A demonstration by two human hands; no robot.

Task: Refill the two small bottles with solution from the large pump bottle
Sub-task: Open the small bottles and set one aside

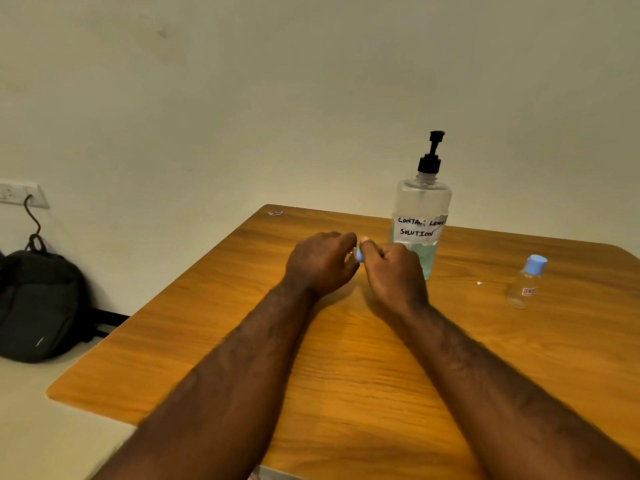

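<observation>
A large clear pump bottle [420, 209] with a black pump and a handwritten "contact lens solution" label stands at the back of the wooden table [346, 358]; greenish liquid fills its lower part. In front of it my two hands meet. My left hand [320, 263] curls around a small bottle that is almost wholly hidden. My right hand [393, 273] pinches that bottle's blue cap [359, 255], of which only a sliver shows. A second small clear bottle [526, 282] with a blue cap stands upright at the right, apart from both hands.
A black backpack [38, 306] leans against the wall on the floor at the left, below a wall socket [20, 195] with a cord. A tiny white scrap [479, 283] lies on the table between the pump bottle and the second small bottle.
</observation>
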